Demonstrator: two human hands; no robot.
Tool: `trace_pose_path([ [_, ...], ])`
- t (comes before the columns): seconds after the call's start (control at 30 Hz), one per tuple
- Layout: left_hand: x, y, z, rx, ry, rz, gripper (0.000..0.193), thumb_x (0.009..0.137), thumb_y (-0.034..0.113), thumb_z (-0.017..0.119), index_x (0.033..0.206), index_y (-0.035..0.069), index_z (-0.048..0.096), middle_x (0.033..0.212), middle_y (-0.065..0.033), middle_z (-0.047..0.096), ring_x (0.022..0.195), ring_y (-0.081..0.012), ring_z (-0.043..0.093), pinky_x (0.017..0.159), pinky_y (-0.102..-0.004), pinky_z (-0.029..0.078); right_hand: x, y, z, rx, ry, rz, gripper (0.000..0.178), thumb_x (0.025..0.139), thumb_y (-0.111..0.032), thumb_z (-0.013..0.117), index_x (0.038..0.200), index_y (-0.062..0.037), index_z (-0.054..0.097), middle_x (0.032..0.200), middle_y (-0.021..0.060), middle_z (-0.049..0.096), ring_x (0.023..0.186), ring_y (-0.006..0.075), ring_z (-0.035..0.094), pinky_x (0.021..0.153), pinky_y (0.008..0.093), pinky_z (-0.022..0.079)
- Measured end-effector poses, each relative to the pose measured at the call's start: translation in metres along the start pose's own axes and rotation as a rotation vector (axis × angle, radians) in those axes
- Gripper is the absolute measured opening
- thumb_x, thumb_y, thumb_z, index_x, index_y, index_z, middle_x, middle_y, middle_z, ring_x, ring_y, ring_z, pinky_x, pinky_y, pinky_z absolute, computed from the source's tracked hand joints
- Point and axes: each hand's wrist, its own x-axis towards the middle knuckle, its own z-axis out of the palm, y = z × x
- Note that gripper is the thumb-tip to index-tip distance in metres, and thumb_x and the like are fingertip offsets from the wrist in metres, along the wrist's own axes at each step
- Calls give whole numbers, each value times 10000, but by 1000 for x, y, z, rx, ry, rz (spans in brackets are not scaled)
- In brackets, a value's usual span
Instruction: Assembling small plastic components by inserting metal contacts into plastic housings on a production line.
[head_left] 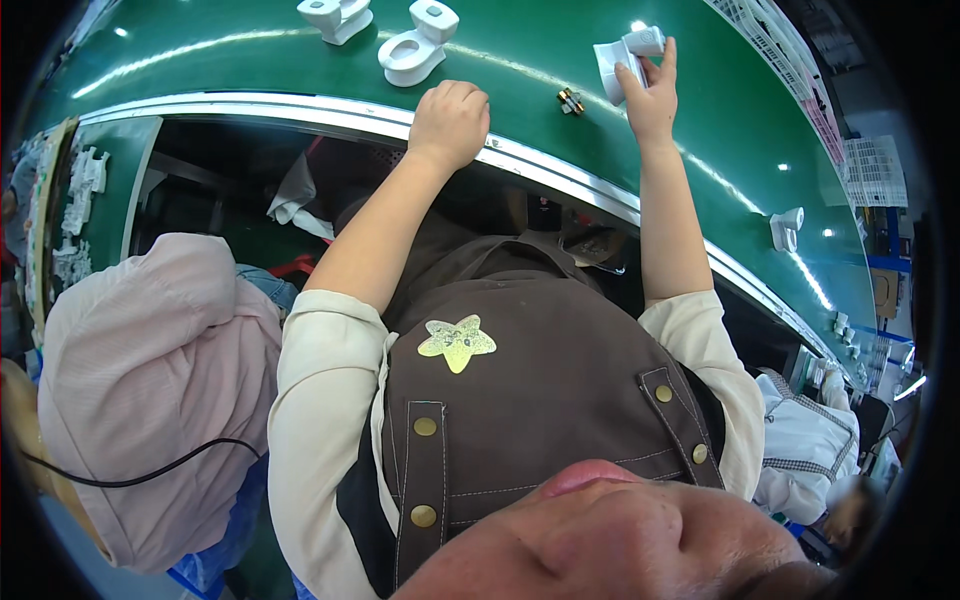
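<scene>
My right hand (654,98) holds a small white toy toilet (607,72) tilted above the green table (530,40), fingers wrapped round its side. My left hand (452,122) rests curled at the table's metal front edge; its fingertips and anything inside them are hidden. Just beyond it a second toy toilet (412,55) stands upright, with another toy toilet (338,18) farther left, partly cut off by the picture's top. Between my hands, nearer the right, lie small gold-and-dark cylinders (570,101) that look like batteries.
Farther right on the table stand a white toy toilet (787,229) and several small white pieces (843,326). White baskets (874,170) line the far right side. A person in pink (160,400) sits close on my left; another person in white (810,440) works at the right.
</scene>
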Motion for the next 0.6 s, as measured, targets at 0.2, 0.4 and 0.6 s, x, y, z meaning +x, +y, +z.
trace_pose_path([
  [0.2, 3, 3, -1, -22, -20, -5, 81, 745, 137, 621, 799, 80, 642, 887, -47, 625, 870, -223, 584, 759, -348, 460, -19, 21, -21, -185, 15, 17, 885, 778, -214, 682, 1449, -47, 129, 1204, 232, 541, 1085, 264, 562, 935, 337, 426],
  [0.4, 35, 29, 16, -82, -208, 126, 264, 768, 78, 558, 1029, 73, 596, 995, -89, 606, 934, -266, 573, 808, -393, 468, -37, 40, -32, -343, 82, -6, 855, 747, -284, 678, 1448, -150, 208, 1191, 204, 576, 1061, 330, 588, 904, 388, 459],
  [0.6, 52, 76, 66, -33, -128, 380, 225, 837, 141, 474, 1025, 86, 587, 1073, -66, 578, 1010, -255, 549, 809, -387, 464, -34, 43, -25, -514, -1, -253, 775, 696, -256, 701, 1373, -76, 368, 1082, 171, 619, 919, 335, 599, 818, 402, 482],
])
